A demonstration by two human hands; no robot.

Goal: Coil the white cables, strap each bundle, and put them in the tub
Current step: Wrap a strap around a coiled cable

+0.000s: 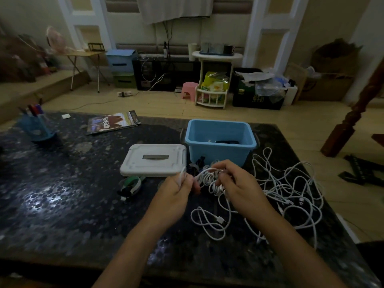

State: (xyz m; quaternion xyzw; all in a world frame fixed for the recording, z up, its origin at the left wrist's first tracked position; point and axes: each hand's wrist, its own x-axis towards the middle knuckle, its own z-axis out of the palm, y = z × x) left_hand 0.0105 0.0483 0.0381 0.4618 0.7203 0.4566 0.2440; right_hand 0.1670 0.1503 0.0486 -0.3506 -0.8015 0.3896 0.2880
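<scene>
Pinching one white cable (209, 179) crosswise (left-right), left hand (176, 190) and right hand (234, 183) both grip.

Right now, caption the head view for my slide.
Both hands coil a white cable before the blue tub.

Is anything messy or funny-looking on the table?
Yes: a tangled heap of loose white cables sprawls right of the blue tub, not coiled yet. The tub's white lid lies off, beside it.
</scene>
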